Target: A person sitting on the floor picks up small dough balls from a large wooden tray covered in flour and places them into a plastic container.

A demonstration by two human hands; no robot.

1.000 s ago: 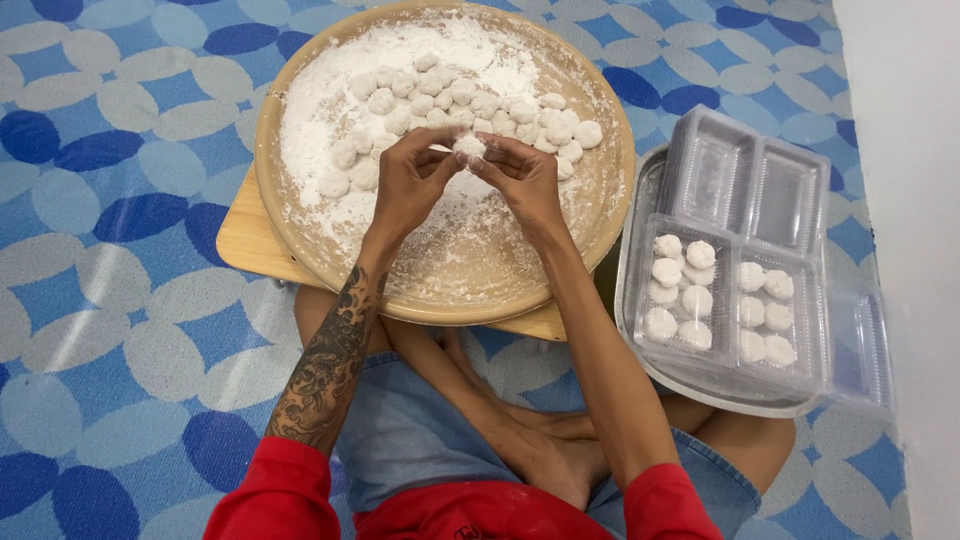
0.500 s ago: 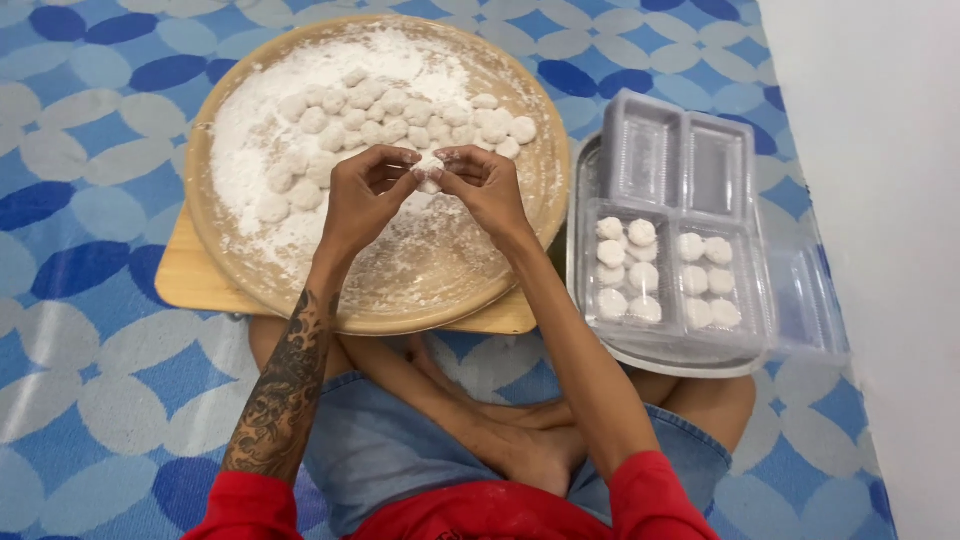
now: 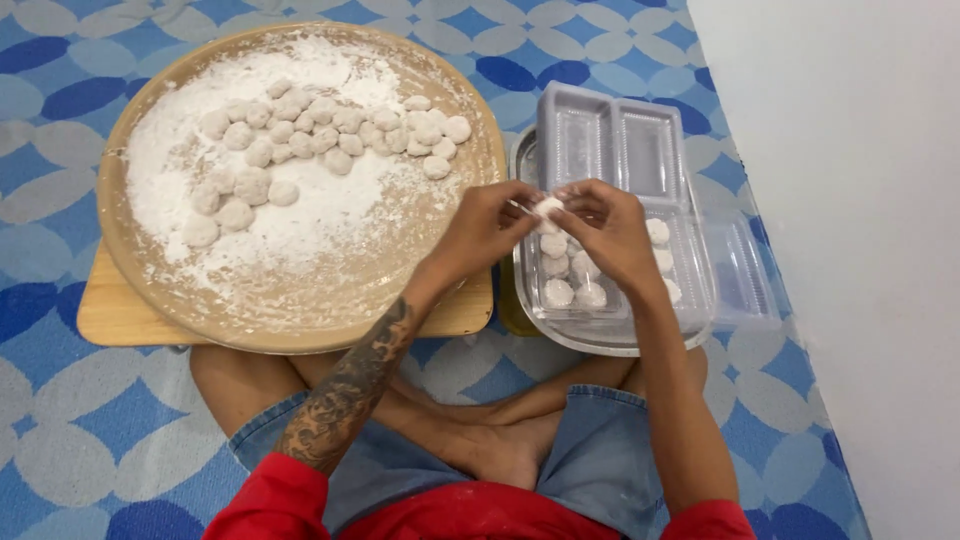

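I see left hand (image 3: 487,232) and right hand (image 3: 605,228) together over clear plastic compartment tray (image 3: 640,150), near its left edge, fingertips of both pinching small white floured dough ball (image 3: 547,207) between them. Ball held just above tray's front-left compartment, which holds more such balls (image 3: 560,292); count unclear, hands cover some. Round wooden floured platter (image 3: 300,300) left of tray, more dough pieces (image 3: 330,125) toward its far edge.

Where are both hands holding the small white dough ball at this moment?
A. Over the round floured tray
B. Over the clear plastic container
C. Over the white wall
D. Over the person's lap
B: the left hand and right hand pinch the dough ball above the clear plastic container, to the right of the round floured tray.
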